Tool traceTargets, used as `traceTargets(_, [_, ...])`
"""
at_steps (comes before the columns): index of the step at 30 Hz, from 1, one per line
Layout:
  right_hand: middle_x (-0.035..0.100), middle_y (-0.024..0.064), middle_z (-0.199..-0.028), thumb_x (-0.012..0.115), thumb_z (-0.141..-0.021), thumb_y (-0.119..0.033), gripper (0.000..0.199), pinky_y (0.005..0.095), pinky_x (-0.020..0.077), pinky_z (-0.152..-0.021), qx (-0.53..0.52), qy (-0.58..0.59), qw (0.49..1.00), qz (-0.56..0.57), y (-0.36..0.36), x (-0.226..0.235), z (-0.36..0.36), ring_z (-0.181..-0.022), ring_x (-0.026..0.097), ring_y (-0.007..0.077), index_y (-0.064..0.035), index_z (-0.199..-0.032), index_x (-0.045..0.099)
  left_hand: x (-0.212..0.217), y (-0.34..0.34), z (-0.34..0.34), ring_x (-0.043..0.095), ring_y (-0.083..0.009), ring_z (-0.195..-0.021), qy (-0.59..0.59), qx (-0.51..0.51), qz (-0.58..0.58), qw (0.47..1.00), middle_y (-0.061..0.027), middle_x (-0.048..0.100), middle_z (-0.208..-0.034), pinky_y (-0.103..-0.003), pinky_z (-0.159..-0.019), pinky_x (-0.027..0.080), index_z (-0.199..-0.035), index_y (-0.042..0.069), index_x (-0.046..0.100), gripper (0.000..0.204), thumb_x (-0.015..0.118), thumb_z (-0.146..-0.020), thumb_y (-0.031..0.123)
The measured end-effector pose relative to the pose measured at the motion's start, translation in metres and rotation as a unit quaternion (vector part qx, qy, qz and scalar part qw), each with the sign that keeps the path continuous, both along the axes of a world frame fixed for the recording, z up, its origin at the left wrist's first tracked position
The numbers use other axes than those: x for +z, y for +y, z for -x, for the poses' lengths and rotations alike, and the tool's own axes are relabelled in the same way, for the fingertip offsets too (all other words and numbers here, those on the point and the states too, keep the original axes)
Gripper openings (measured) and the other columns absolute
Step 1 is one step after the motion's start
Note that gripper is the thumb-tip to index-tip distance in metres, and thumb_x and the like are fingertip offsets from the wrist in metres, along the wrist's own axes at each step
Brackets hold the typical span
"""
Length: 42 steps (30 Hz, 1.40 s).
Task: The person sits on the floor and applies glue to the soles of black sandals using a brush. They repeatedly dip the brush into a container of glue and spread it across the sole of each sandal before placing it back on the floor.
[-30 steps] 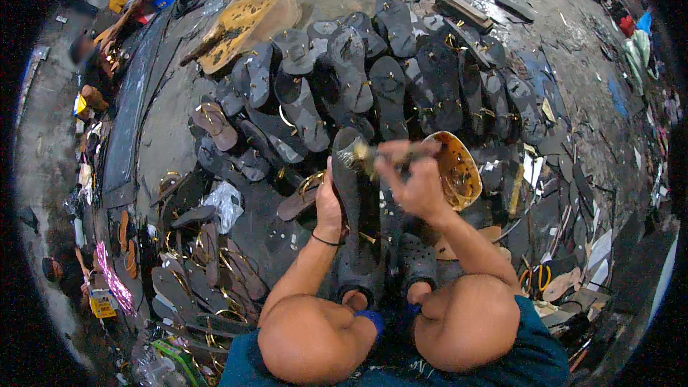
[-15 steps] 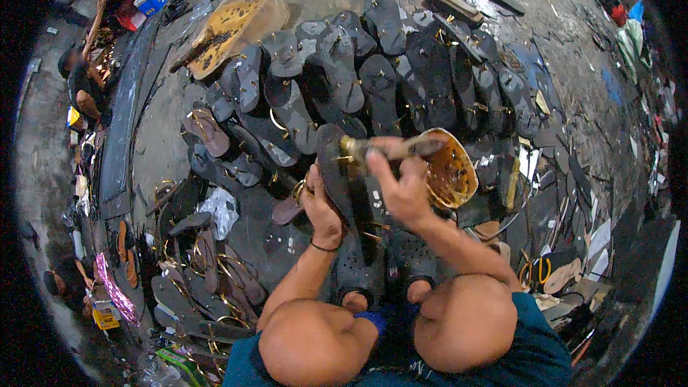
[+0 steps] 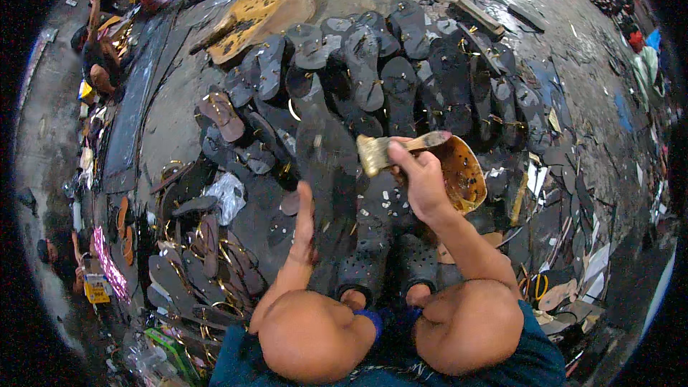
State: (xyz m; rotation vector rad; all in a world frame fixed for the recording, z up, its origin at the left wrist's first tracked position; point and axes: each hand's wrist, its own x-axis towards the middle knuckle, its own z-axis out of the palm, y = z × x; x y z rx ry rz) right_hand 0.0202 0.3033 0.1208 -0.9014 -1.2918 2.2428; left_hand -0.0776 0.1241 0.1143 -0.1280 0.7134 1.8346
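The landmark is the stained yellowish bowl [image 3: 474, 173], which rests just ahead of the person's right foot, tilted enough that its brown-smeared inside faces up; it seems placed there for easy reach by the right hand [image 3: 426, 183]. That hand is at the bowl's left edge, its fingers curled closed around a flat brush [image 3: 427, 142]. The grip is close to the bristles, probably for control of the tip. The bristles point left, away from the bowl, while the wooden handle passes across its far rim in view; whether the two touch cannot be told.

Left of the bowl, past the bristles, is a dark sole [image 3: 326, 161], stretched lengthwise away from the person and blurred. The left hand [image 3: 304, 226] stands edge-on along its left side, farther left of the bowl and nearer the person. Its fingers are nearly straight and close together, with the thumb side hidden, so I cannot tell whether they grip the sole or merely lie against it; the flat palm would suit bracing a broad, thin piece.

Beyond the bowl and to its left, more dark soles [image 3: 400, 89] lie in overlapping rows on the floor, mostly flat, presumably so their faces stay exposed. Well left of the bowl are a crumpled clear bag [image 3: 227, 199] and brown sandals with gold straps [image 3: 208, 247]. Scissors with yellow-orange handles [image 3: 536, 288] lie right of it, nearer the person.
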Motion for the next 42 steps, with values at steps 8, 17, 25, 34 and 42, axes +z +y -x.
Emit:
traceTargets(8, [0.07, 0.0144, -0.091, 0.067, -0.089, -0.024, 0.024, 0.038, 0.0512, -0.082, -0.058, -0.045, 0.942, -0.327, 0.034, -0.01, 0.004, -0.091, 0.068, 0.0255, -0.0019, -0.097, 0.065, -0.016, 0.061, 0.042, 0.06, -0.0237, -0.107, 0.012, -0.058, -0.185, 0.981, -0.0149, 0.06, -0.123, -0.037, -0.095, 0.048, -0.134, 0.002, 0.05, 0.09, 0.042, -0.085, 0.077])
traceTargets(17, [0.071, 0.0144, -0.093, 0.069, -0.087, -0.022, 0.023, 0.0355, 0.0528, -0.079, 0.018, 0.027, 0.929, -0.368, 0.006, 0.02, 0.01, -0.086, 0.068, 0.0221, -0.0024, -0.1, 0.066, -0.017, 0.077, 0.016, 0.066, -0.0219, -0.086, 0.042, 0.073, 0.062, 0.994, -0.0095, 0.067, -0.1, -0.035, -0.076, 0.056, -0.111, 0.006, 0.061, 0.078, 0.045, -0.084, 0.077])
traceTargets(25, [0.07, 0.0129, -0.087, 0.069, -0.087, -0.02, 0.022, 0.0375, 0.0522, -0.074, -0.023, -0.056, 0.888, -0.455, 0.018, 0.0, -0.007, -0.079, 0.068, 0.0274, -0.0025, -0.1, 0.065, 0.009, 0.066, 0.034, 0.068, -0.024, -0.076, 0.009, 0.15, -0.008, 0.989, -0.0111, 0.069, -0.091, -0.038, -0.063, 0.059, -0.106, 0.008, 0.063, 0.071, 0.051, -0.083, 0.073])
traceTargets(34, [0.069, 0.0127, -0.092, 0.067, -0.088, -0.019, 0.018, 0.0354, 0.0515, -0.078, -0.081, -0.098, 0.902, -0.412, 0.039, -0.012, -0.011, -0.082, 0.066, 0.0241, -0.0031, -0.096, 0.065, -0.008, 0.073, 0.023, 0.064, -0.0238, -0.068, 0.116, 0.163, 0.086, 0.976, -0.0072, 0.065, -0.089, -0.035, -0.067, 0.055, -0.106, 0.007, 0.062, 0.072, 0.047, -0.085, 0.074])
traceTargets(42, [0.069, 0.008, -0.096, 0.067, -0.09, -0.014, 0.021, 0.0318, 0.0508, -0.081, 0.07, 0.007, 0.973, -0.22, -0.025, 0.057, -0.016, -0.087, 0.065, 0.0164, -0.0015, -0.106, 0.065, -0.013, 0.045, 0.054, 0.069, -0.0244, -0.091, 0.058, 0.145, -0.026, 0.987, -0.0138, 0.068, -0.109, -0.037, -0.082, 0.056, -0.121, 0.002, 0.058, 0.048, 0.044, -0.098, 0.042])
